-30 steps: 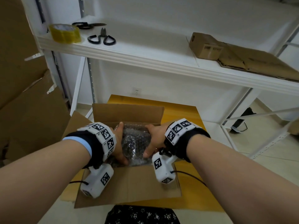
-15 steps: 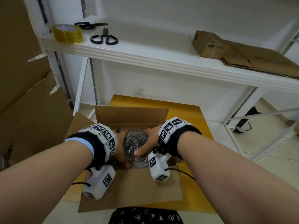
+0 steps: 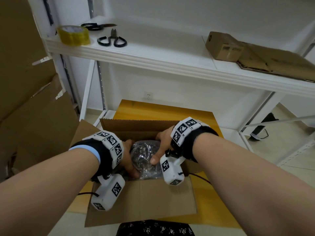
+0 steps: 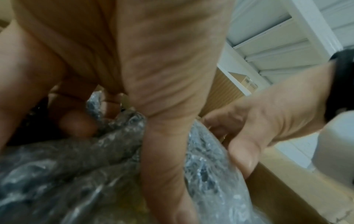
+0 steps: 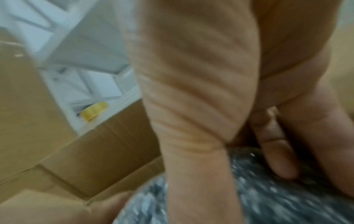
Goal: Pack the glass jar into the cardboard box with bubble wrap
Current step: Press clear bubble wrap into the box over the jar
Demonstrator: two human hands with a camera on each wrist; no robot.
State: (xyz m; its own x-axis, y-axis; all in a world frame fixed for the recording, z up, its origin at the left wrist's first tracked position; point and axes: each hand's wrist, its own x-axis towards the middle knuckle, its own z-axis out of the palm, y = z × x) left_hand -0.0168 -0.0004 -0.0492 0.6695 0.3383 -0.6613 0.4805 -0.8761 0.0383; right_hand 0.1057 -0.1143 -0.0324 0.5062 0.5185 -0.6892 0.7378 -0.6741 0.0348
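L hand (image 3: 127, 156): inside the cardboard box (image 3: 141, 201), fingers curled round the left side of the bubble-wrap bundle (image 3: 144, 159); thumb runs along its near face. Gripping.
R hand (image 3: 162, 143): opposite L hand, across the bundle; thumb pressed on the wrap, fingers curled over the far side. Gripping.
Bundle: bubble wrap, dark inside; sits down in the box between both hands, touching each palm. L wrist view shows wrap creased under the fingers (image 4: 76, 125).
Glass jar: not directly visible; prob. inside the wrap, cannot confirm, wrist views blurred.
Box: open, flaps out; near flap below both wrists, far flap upright beyond the fingertips. Rests on a yellow board (image 3: 163, 109).
Above hands: white shelf (image 3: 153, 58) w/ tape roll (image 3: 73, 34), two scissors (image 3: 111, 40), small carton (image 3: 221, 46), flat cardboard (image 3: 276, 63).
Left of L hand: large cardboard sheets (image 3: 34, 120), leaning.
Wrists: marker bands and white camera units on both.
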